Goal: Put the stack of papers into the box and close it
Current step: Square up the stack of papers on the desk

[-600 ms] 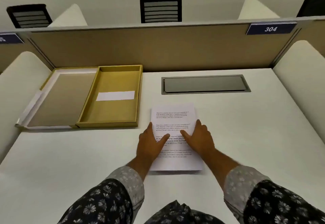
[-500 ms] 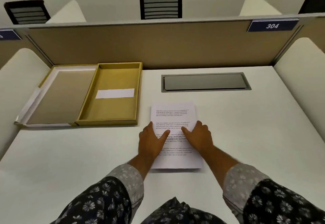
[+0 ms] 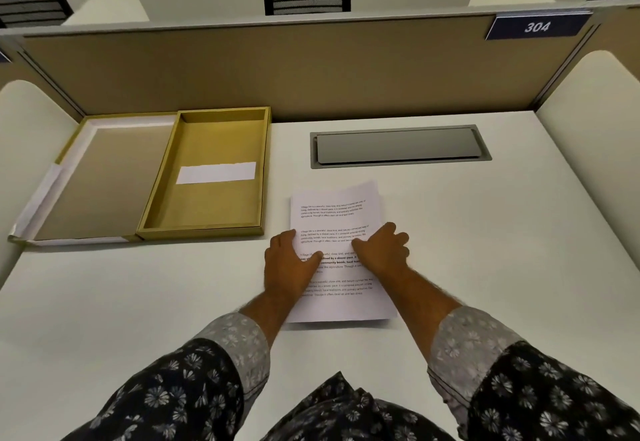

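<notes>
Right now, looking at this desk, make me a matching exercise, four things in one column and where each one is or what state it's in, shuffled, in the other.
Things:
1. stack of papers
2. box
3. lid
4. grey hatch

Places or states:
A. open, holding a white slip
B. shut, set into the desk near the divider
C. under both hands, mid-desk
D. folded out flat, far left

Pairs: 1-C, 2-A, 3-D, 4-B

Both hands, left hand (image 3: 289, 264) and right hand (image 3: 382, 250), grip the paper stack (image 3: 332, 212) beside the open box (image 3: 204, 198).
</notes>
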`<state>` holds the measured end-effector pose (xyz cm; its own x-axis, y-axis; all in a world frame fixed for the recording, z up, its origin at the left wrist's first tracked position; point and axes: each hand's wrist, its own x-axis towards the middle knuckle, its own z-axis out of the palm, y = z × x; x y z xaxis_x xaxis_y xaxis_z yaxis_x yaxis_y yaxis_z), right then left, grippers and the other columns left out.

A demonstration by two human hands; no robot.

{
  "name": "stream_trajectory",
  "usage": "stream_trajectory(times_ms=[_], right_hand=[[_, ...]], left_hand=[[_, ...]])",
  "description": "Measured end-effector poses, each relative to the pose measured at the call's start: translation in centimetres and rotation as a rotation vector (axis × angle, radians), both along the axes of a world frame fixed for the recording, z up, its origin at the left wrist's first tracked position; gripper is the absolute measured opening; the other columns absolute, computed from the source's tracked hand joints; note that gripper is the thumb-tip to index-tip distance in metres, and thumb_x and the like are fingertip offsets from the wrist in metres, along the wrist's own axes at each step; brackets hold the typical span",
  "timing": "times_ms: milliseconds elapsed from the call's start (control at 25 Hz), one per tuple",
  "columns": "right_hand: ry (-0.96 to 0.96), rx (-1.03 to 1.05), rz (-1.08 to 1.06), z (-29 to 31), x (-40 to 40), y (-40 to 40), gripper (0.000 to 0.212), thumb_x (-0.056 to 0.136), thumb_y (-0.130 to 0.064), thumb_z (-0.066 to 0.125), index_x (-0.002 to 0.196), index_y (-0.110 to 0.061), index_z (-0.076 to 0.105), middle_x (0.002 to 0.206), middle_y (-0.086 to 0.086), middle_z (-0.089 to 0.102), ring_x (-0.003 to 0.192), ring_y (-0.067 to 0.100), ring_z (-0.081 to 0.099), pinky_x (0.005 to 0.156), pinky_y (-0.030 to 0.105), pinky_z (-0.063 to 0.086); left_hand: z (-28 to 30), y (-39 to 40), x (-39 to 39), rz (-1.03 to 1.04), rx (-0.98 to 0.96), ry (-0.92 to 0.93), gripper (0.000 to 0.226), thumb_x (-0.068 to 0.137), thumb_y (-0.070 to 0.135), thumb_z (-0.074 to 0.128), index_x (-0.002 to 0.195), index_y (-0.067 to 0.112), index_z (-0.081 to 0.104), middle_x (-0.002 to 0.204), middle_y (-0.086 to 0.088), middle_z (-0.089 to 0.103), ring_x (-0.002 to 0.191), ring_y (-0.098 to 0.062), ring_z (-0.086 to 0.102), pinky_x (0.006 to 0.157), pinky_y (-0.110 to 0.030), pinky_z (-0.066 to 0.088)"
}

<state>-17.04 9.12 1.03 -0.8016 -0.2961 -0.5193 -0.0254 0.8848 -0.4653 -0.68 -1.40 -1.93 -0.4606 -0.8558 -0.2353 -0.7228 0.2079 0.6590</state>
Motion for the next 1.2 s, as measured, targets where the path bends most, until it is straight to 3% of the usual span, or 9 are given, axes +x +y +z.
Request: stream_trajectory(times_ms=[200,480,600,720,800,880,1000,1120,1200], right_hand=[[-0.097,-0.18,-0.029,0.8,-0.3,0.2,0.061,0.089,-0.045,0.067,0.134,-0.018,0.036,0.131,0.011,0.066,0.115,0.038,0.067,0.101,0.054,0.056],[-0.174,-0.428,-0.092,0.1,-1.1,1.1,0.055,0.089,-0.038,0.076,0.126,-0.017,0.042,0.126,0.012,0.066,0.102,0.031,0.072,0.087,0.048,0.064],[-0.257,-0.47,-0.196,-0.6,-2.0,1.9,0.059,0.086,-0.028,0.08,0.127,-0.015,0.04,0.121,0.013,0.066,0.098,0.031,0.074,0.084,0.048,0.065],[-0.488,-0.476,-0.147,-0.7,-2.5,2.9,0.05,0.091,-0.008,0.074,0.137,-0.006,0.054,0.124,0.016,0.072,0.098,0.032,0.076,0.077,0.042,0.065],[-0.513,-0.512,-0.061,-0.5,-2.1,3.3,0.048,0.096,-0.003,0.066,0.142,-0.012,0.056,0.132,0.012,0.071,0.106,0.032,0.075,0.087,0.047,0.064],[-0.463,-0.589,-0.022,0.0,-1.3,4.0,0.046,0.1,-0.004,0.062,0.143,-0.017,0.055,0.136,0.008,0.069,0.11,0.03,0.074,0.096,0.052,0.062],[-0.413,-0.722,-0.004,0.7,-0.1,5.9,0.039,0.101,-0.01,0.063,0.135,-0.027,0.059,0.132,0.002,0.073,0.108,0.027,0.076,0.095,0.054,0.063],[-0.401,-0.841,0.007,2.0,1.0,8.2,0.036,0.099,-0.021,0.067,0.128,-0.042,0.064,0.124,-0.005,0.077,0.105,0.025,0.079,0.085,0.047,0.067],[-0.361,-0.912,0.016,3.3,1.7,9.2,0.036,0.095,-0.03,0.069,0.123,-0.052,0.065,0.121,-0.01,0.077,0.105,0.02,0.078,0.078,0.039,0.067]], left_hand=[[-0.3,-0.6,0.2,-0.018,0.048,0.034,0.083,0.084,0.051,0.082,0.152,0.018,0.047,0.153,-0.005,0.05,0.142,-0.03,0.048,0.12,-0.043,0.043],[-0.6,-1.4,0.7,-0.046,0.085,0.043,0.084,0.085,0.052,0.081,0.153,0.019,0.047,0.155,-0.004,0.048,0.143,-0.026,0.048,0.12,-0.045,0.044],[-0.9,-1.5,0.9,-0.038,0.108,0.082,0.08,0.085,0.042,0.083,0.152,0.019,0.047,0.154,-0.004,0.049,0.141,-0.027,0.05,0.12,-0.048,0.044],[-1.1,-1.6,1.0,-0.053,0.096,0.081,0.079,0.084,0.029,0.082,0.154,0.018,0.046,0.155,-0.006,0.049,0.142,-0.028,0.05,0.121,-0.048,0.044],[-1.1,-1.8,1.0,-0.052,0.118,0.114,0.08,0.083,0.024,0.083,0.154,0.017,0.045,0.154,-0.007,0.05,0.14,-0.028,0.052,0.12,-0.049,0.045],[-1.0,-1.9,1.0,-0.011,0.197,0.182,0.084,0.081,0.017,0.087,0.154,0.018,0.044,0.15,-0.006,0.053,0.136,-0.028,0.055,0.116,-0.049,0.049],[0.2,-1.7,1.6,0.135,0.432,0.344,0.094,0.081,0.013,0.089,0.159,0.022,0.038,0.148,0.005,0.053,0.132,-0.022,0.057,0.103,-0.042,0.055],[1.9,-1.8,2.4,0.183,0.688,0.608,0.071,0.081,0.0,0.086,0.143,0.019,0.057,0.136,-0.004,0.074,0.118,-0.028,0.075,0.085,-0.039,0.064],[3.7,-1.3,2.9,0.17,0.685,0.718,0.06,0.079,-0.007,0.084,0.13,0.015,0.064,0.123,-0.008,0.08,0.113,-0.033,0.078,0.084,-0.042,0.067]])
